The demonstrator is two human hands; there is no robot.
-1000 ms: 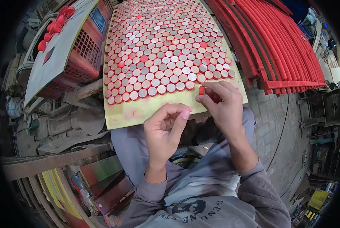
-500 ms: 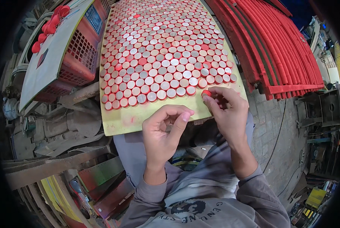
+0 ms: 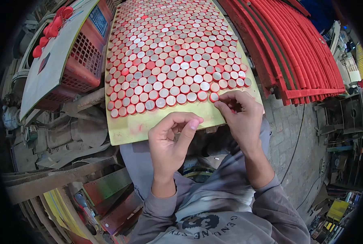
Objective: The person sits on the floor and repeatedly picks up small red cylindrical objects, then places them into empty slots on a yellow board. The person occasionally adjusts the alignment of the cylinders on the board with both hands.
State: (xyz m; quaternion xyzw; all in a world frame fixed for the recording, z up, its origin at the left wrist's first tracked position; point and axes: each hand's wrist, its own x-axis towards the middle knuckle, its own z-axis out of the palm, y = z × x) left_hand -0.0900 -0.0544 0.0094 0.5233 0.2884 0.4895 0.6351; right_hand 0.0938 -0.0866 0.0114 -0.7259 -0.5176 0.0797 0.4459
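At your far left a red plastic crate (image 3: 82, 61) sits under a grey sheet, just beside the yellow board (image 3: 136, 126) packed with rows of round red caps (image 3: 169, 61). Your left hand (image 3: 171, 140) hovers over the board's near edge, fingers loosely curled and holding nothing. Your right hand (image 3: 242, 116) pinches one red cap (image 3: 214, 96) at the right end of the nearest row, with red stacked strips (image 3: 295, 49) beyond.

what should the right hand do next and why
Probably press the red cap down onto the yellow board and let go. The right hand has it at the end of the nearest row, beside the last cap, with bare board below.
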